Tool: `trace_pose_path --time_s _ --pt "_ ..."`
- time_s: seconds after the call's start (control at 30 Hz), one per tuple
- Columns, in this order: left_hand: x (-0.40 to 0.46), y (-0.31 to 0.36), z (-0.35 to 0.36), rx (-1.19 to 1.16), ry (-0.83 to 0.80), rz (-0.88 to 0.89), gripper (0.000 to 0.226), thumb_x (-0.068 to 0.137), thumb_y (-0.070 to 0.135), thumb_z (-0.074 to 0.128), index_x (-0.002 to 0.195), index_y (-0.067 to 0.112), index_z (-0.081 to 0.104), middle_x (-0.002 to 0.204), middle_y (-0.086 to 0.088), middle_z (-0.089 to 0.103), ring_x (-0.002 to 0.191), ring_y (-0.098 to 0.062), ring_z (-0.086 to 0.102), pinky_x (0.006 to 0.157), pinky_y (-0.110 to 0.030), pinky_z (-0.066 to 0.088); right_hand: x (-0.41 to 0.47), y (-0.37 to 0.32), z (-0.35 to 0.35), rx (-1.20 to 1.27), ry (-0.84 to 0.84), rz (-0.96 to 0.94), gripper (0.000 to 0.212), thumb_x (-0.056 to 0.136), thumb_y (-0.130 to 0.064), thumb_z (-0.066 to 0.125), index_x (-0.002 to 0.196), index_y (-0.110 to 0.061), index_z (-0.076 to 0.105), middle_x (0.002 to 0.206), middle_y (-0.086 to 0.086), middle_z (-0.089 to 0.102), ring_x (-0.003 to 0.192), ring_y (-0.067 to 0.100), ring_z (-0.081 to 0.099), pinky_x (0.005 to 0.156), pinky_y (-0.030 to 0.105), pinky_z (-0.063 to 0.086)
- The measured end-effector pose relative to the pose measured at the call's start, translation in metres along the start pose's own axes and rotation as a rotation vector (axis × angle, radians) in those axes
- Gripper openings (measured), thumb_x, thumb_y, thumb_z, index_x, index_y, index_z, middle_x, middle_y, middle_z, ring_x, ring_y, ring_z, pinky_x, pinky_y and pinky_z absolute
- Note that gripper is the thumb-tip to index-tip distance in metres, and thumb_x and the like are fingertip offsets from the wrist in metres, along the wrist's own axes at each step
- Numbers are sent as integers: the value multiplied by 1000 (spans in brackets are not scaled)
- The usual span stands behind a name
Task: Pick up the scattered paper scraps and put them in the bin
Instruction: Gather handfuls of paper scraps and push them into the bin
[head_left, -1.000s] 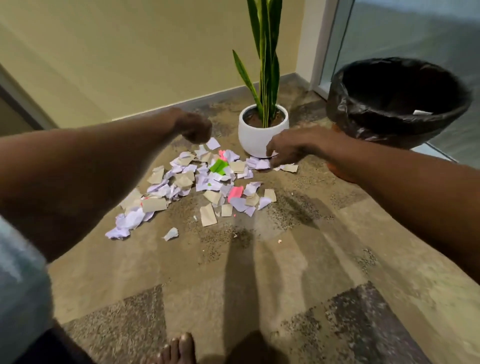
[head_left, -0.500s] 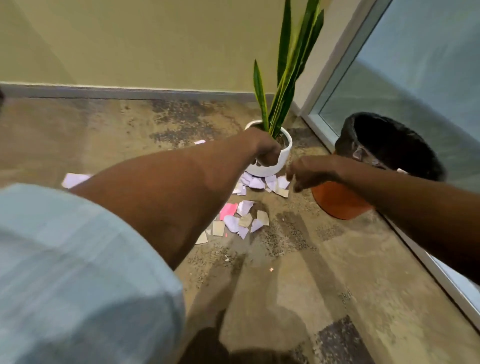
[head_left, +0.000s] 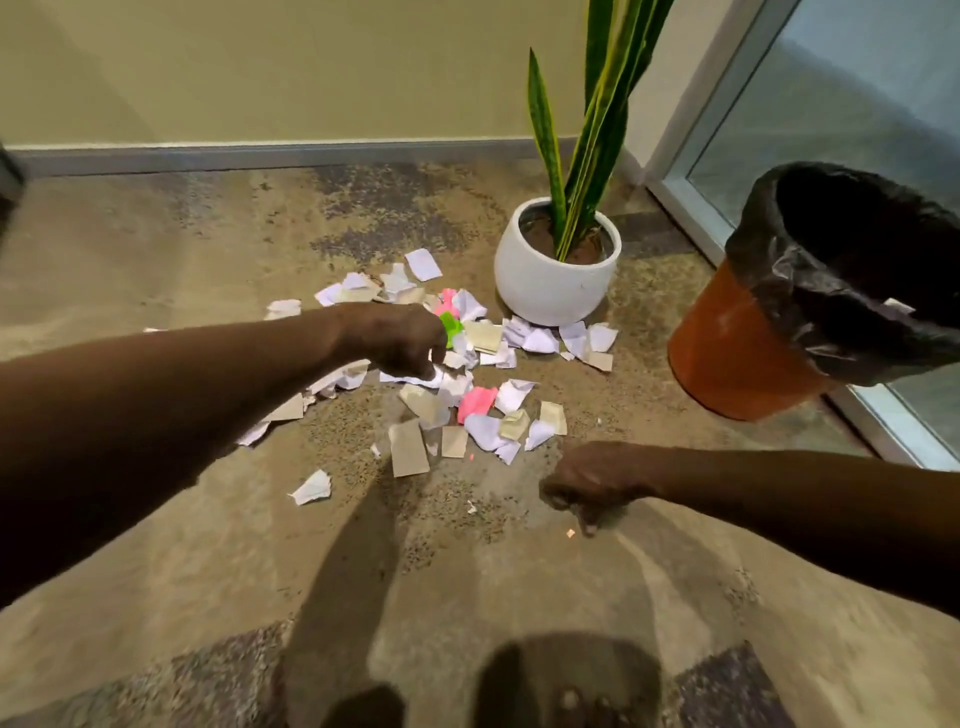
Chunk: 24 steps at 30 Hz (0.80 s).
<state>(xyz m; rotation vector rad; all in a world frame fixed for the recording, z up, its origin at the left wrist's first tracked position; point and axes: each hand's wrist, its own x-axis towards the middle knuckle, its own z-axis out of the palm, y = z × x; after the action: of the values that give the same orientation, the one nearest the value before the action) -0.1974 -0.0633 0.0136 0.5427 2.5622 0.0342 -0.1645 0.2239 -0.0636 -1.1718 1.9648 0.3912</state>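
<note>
From the head view, my left hand (head_left: 400, 343) is down over the middle of the paper scraps (head_left: 457, 374), fingers curled toward a white piece right under the fingertips; I cannot tell whether they have closed on it or only touch it. My right hand (head_left: 589, 486) hangs low with fingers loosely curled, holding nothing I can see — a tiny orange fleck (head_left: 570, 533) lies just below its fingertips, and the near edge of the pile sits just ahead of its knuckles. The rest of the scraps spread away from my left hand on every side, the farthest ones touching the base of the white plant pot (head_left: 556, 280). The bin (head_left: 737, 358), orange with a black liner, stands well off to the right of both hands, tilted in this wide view. My worry is the carry — thin, light pieces gathered loosely could slip from between my fingers and flutter down short of the bin. Reaching the far scraps could also bump the pot or brush its leaves.
</note>
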Motion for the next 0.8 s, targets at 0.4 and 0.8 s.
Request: trace_pose_path --time_s 0.4,0.8 --pt "17 40 76 -207 -26 73 28 87 26 68 114 16 68 107 1 72 87 -14 64 72 -21 42 29 24 27 -27 137 -343 16 84 -31 70 91 -18 67 85 3 69 79 24 62 65 32 45" --pt "4 78 175 -517 6 76 12 78 22 73 84 28 64 83 10 64 76 -7 61 68 -25 48 35 6 32 506 192 -122 21 85 -10 72 106 -6 73 97 5 75 68 -9 57 70 17 46"
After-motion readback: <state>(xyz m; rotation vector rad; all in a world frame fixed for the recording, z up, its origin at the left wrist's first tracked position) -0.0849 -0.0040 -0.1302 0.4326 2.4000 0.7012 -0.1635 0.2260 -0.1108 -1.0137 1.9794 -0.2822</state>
